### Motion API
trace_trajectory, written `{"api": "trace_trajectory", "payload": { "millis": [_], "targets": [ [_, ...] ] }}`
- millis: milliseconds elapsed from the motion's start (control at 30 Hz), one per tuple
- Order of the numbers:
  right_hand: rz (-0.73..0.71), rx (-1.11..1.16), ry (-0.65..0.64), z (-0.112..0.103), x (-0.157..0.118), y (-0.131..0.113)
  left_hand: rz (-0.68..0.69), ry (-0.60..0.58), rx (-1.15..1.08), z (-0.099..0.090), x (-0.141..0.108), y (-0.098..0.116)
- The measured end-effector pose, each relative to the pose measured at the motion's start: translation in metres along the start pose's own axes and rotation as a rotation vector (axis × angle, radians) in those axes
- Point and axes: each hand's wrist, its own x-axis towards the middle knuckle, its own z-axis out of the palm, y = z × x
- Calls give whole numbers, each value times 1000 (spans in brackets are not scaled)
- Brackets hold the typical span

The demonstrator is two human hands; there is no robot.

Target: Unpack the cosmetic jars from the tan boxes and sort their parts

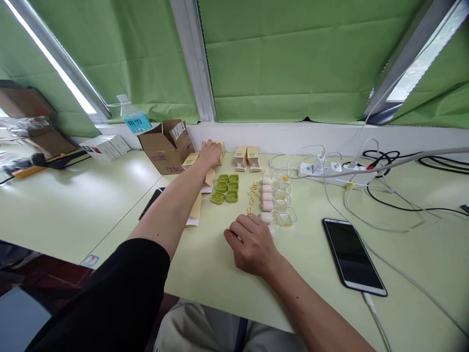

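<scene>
My left hand (210,152) reaches to the back of the table, its fingers bent over one of the small tan boxes (221,149) beside the cardboard carton. My right hand (252,243) rests on the table near the front, fingers curled in; whatever it may hold is hidden. Between the hands sit several green square cups (232,186). Yellow loops (252,195) lie to their right, followed by a column of pink and white rounded pieces (267,197) and clear containers (286,216). Two more tan boxes (247,159) stand at the back. Others lie partly under my left forearm.
An open cardboard carton (166,147) and a water bottle (135,116) are at the back left. On the right are a phone (353,255) with a cable and a power strip (330,171) with tangled cords. White boxes (105,147) stand farther left.
</scene>
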Motion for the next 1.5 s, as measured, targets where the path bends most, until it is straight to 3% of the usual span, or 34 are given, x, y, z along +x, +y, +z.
{"api": "trace_trajectory", "payload": {
  "millis": [133,267,400,500,600,700,833,1100,1167,1267,1367,1500],
  "targets": [
    [68,-73,64,-7,2,6,36,191,-115,-24,-9,14],
    [214,-207,174,-17,3,20,35,389,-624,-54,-53,39],
    [390,-268,174,-23,4,33,118,276,-1110,-62,-144,72],
    [422,-186,66,-23,2,35,136,227,-1304,-47,-208,94],
    [436,-113,-97,-24,0,35,117,206,-1427,-27,-243,103],
    [453,-77,-240,-30,0,39,152,88,-1578,-12,-249,98],
    [395,-59,-321,-39,3,47,215,-7,-1621,-4,-243,87],
    [224,-142,-204,-32,-7,42,328,-73,-1442,-14,-255,83],
    [198,-145,-199,-29,-8,40,343,-38,-1350,-15,-258,85],
    [206,-110,-160,-27,-10,40,318,115,-1200,-13,-260,88],
    [304,-25,-99,-26,-14,42,293,316,-1111,-10,-258,89],
    [447,149,-69,-25,-21,45,397,498,-1016,-10,-256,89]
  ]
}}
